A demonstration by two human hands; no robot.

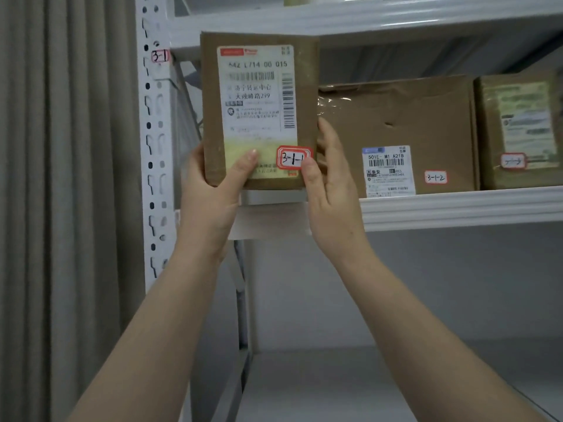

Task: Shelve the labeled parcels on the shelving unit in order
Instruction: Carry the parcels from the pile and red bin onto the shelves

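A brown cardboard parcel (259, 111) with a white shipping label and a red-edged tag reading 3-1-1 stands upright at the left end of the white shelf (457, 208). My left hand (210, 190) grips its lower left corner, thumb on the front. My right hand (329, 184) holds its lower right edge, thumb by the tag. To its right on the same shelf stands a wider brown parcel (405, 123) tagged 3-1-2, and beyond that a third parcel (521, 129) whose tag is blurred.
The white slotted upright (154, 147) of the shelving unit carries a small tag reading 3-1. A beige curtain (61, 178) hangs to the left. Another shelf (365, 22) sits above, and a lower shelf (335, 385) lies beneath my arms.
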